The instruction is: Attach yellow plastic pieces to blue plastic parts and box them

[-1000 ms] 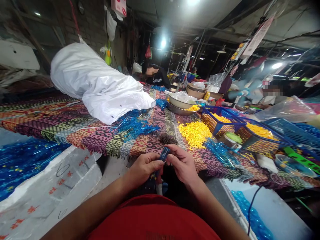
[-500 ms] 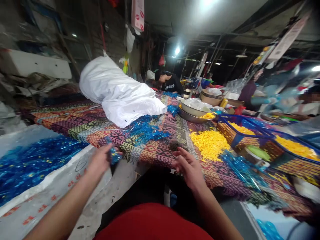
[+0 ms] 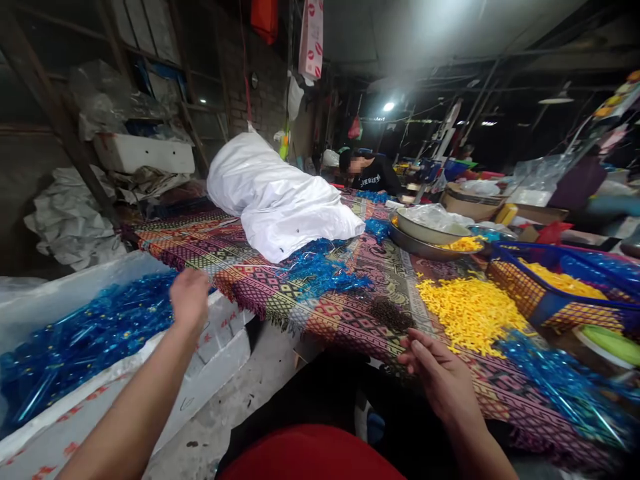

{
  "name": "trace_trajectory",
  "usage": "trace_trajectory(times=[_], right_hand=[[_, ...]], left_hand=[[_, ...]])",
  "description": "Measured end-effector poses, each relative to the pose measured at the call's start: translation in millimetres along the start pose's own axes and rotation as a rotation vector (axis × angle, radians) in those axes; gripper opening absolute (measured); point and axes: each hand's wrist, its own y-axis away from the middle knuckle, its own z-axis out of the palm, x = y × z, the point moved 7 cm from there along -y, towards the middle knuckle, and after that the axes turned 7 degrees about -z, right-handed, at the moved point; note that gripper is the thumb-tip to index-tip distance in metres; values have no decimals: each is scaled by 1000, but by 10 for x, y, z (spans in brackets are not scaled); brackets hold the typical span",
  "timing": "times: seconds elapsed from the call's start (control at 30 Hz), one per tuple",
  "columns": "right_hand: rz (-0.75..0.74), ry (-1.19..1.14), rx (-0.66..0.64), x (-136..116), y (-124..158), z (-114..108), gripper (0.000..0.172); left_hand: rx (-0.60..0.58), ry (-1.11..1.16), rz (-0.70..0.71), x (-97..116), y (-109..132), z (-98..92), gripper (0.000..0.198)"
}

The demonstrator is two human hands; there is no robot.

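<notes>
My left hand (image 3: 190, 298) is over the inner edge of a white foam box (image 3: 173, 400) holding blue translucent plastic pieces (image 3: 125, 310). Its fingers curl away from view, hiding whatever they grip. At the front edge of the cloth-covered table, my right hand (image 3: 440, 373) has its thumb and fingertips drawn together; anything between them is too small to make out. Just beyond those fingertips is a small pile of dark brown bits (image 3: 390, 313). Right of it lies a heap of small yellow plastic pieces (image 3: 473, 313). More blue plastic pieces (image 3: 325, 270) lie farther back.
A large white sack (image 3: 285, 193) rests on the patterned cloth (image 3: 330, 320). Stacked metal bowls (image 3: 430, 233) and a blue basket (image 3: 545, 267) of yellow pieces stand on the right. Blue strips (image 3: 565, 380) lie near the right front edge. A person (image 3: 375, 173) sits across the table.
My left hand has moved left from the table edge to the foam box; the blue piece seen in it no longer shows. The view has turned left. My right hand stays near the dark pile.
</notes>
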Motion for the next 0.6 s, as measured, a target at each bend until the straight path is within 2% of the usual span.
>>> trace_trajectory(times=[0.03, 0.1, 0.17, 0.27, 0.33, 0.4, 0.53, 0.6], right_hand=[[0, 0, 0, -2, 4, 0, 41], [-3, -9, 3, -11, 14, -1, 39], [-8, -16, 13, -28, 29, -15, 38], [-22, -9, 39, -80, 66, -93, 38], [-41, 6, 73, -136, 95, -198, 38], [-68, 28, 117, -205, 119, -332, 38], [-140, 106, 200, -342, 87, -621, 39], [-178, 217, 246, -394, 6, -771, 40]], left_hand=[[-68, -73, 77, 5, 68, 281, 32], [-276, -338, 344, 90, 295, 918, 25], [-441, -483, 514, 125, 532, 1442, 22], [-574, -698, 700, 129, 777, 1971, 21], [-617, -826, 780, 85, 846, 2175, 19], [-646, -927, 836, 17, 868, 2297, 18], [-674, -1014, 910, -80, 859, 2399, 22], [-670, -1019, 923, -77, 840, 2406, 23]])
